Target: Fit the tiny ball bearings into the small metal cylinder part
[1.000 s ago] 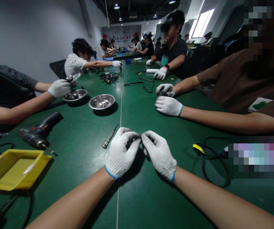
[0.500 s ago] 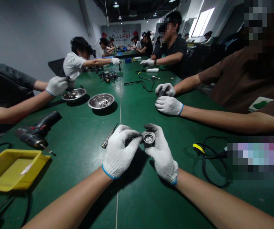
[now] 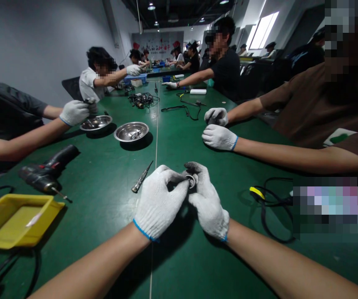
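Observation:
Both my hands wear white knitted gloves with blue cuffs, the fingertips smudged grey. My right hand (image 3: 208, 201) is closed round a small round metal part (image 3: 191, 181) with a ring-shaped open face. At that face my left hand (image 3: 163, 199) pinches thumb and forefinger together; whatever lies between the tips is too hidden to tell. Left of my left hand, a screwdriver (image 3: 142, 177) with a clear handle lies on the green table (image 3: 172, 265).
Two steel bowls (image 3: 131, 141) (image 3: 96, 132) stand ahead on the left. A cordless drill (image 3: 48, 170) and a yellow tray (image 3: 48, 216) lie left. A black cable (image 3: 263, 220) is at right. Co-workers' gloved hands (image 3: 219, 137) (image 3: 74, 112) work nearby. Tangled cables (image 3: 141, 99) lie farther off.
My left fingertips have moved right, over the face of the round part, covering more of it. Farther off, two co-workers have shifted their arms.

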`<act>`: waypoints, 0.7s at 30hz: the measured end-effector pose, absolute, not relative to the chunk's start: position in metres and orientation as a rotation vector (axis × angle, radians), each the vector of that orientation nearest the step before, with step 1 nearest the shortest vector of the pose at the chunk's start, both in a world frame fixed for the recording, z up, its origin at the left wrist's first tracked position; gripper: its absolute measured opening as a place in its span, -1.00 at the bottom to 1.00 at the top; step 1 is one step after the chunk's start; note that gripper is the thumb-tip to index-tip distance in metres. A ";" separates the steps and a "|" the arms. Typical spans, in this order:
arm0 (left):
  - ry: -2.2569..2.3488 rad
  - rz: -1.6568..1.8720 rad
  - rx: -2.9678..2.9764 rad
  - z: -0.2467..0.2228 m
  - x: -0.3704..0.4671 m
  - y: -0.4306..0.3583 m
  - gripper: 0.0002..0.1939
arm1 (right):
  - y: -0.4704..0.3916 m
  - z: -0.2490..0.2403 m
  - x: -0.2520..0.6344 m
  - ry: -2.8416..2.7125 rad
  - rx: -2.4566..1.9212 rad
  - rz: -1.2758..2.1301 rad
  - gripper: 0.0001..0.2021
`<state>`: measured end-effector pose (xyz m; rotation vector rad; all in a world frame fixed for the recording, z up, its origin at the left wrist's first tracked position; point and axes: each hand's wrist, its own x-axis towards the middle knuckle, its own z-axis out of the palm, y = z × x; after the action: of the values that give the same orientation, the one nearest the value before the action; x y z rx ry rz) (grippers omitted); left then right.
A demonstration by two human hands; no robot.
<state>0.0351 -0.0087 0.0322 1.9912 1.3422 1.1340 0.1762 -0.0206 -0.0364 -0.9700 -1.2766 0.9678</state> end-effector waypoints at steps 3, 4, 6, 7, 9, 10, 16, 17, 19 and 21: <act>1.386 1.124 1.975 0.033 0.036 -0.010 -0.89 | -0.023 -0.032 0.175 -1.319 -0.973 0.962 -0.28; 1.394 1.125 1.973 0.032 0.037 -0.010 -0.89 | -0.023 -0.031 0.174 -1.330 -0.980 0.949 -0.29; 1.401 1.135 1.972 0.032 0.038 -0.011 -0.89 | -0.023 -0.030 0.174 -1.357 -0.998 0.894 -0.29; 1.405 1.140 1.973 0.032 0.038 -0.011 -0.89 | -0.023 -0.030 0.174 -1.378 -1.007 0.860 -0.28; 1.424 1.139 1.971 0.033 0.039 -0.011 -0.89 | -0.022 -0.031 0.175 -1.430 -1.023 0.798 -0.27; 1.438 1.131 1.969 0.034 0.039 -0.011 -0.89 | -0.022 -0.031 0.176 -1.452 -1.033 0.774 -0.26; 1.489 1.065 1.936 0.038 0.040 -0.010 -0.86 | -0.021 -0.034 0.179 -1.524 -1.095 0.691 -0.25; 1.493 1.051 1.926 0.039 0.040 -0.010 -0.86 | -0.021 -0.035 0.179 -1.537 -1.100 0.673 -0.24; 1.504 1.016 1.903 0.040 0.040 -0.010 -0.87 | -0.021 -0.036 0.178 -1.567 -1.105 0.624 -0.25; 1.516 0.979 1.884 0.041 0.040 -0.008 -0.86 | -0.022 -0.037 0.177 -1.585 -1.111 0.567 -0.27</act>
<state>0.0400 -0.0084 0.0411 1.8840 1.5159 0.9794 0.1771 -0.0219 -0.0371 -1.1109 -1.5848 0.5675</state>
